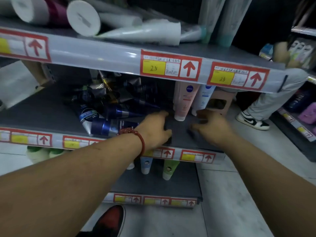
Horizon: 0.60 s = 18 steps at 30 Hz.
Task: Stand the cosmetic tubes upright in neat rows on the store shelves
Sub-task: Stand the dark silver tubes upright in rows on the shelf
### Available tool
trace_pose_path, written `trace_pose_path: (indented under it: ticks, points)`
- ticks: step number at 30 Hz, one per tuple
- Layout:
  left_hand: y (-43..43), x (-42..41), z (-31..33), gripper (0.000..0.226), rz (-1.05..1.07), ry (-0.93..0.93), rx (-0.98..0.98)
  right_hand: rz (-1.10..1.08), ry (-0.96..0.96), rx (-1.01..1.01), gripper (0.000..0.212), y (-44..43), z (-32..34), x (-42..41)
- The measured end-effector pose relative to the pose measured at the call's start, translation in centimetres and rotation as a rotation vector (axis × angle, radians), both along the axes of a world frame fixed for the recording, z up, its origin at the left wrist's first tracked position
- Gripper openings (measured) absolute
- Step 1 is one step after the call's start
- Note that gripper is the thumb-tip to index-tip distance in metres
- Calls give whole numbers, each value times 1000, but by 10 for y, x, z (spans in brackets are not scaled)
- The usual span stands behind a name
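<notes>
Left hand (156, 129) and right hand (212, 130) reach onto the middle shelf (42, 113) at frame centre, fingers curled, blurred; cannot tell if gripping anything. Dark tubes (109, 106) lie heaped centre-left. Pink tube (183, 100) and white tube (204, 98), 2 upright, stand just behind the hands.

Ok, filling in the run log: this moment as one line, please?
left hand: open over middle shelf | right hand: open, same shelf | pink tube: upright | white tube: upright | dark tubes: lying heaped

Left hand (155, 129) and right hand (212, 130) stretched forward, palm-down, blurred
</notes>
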<state>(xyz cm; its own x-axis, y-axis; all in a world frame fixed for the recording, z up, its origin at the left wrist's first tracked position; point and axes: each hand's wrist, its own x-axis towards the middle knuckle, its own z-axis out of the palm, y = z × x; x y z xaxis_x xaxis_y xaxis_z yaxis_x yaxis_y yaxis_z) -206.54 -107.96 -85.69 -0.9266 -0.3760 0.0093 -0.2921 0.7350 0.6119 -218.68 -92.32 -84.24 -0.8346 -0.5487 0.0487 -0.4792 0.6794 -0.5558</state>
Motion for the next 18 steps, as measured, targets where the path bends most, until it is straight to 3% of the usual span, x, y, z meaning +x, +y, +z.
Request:
trace_pose_path:
  ticks: [6, 18]
  points:
    - [-26, 68, 32, 75, -63, -40, -234, 105, 178, 129, 68, -2, 43, 75]
    - [-114, 251, 69, 69, 148, 19, -278, 278, 93, -50, 71, -103, 81, 222]
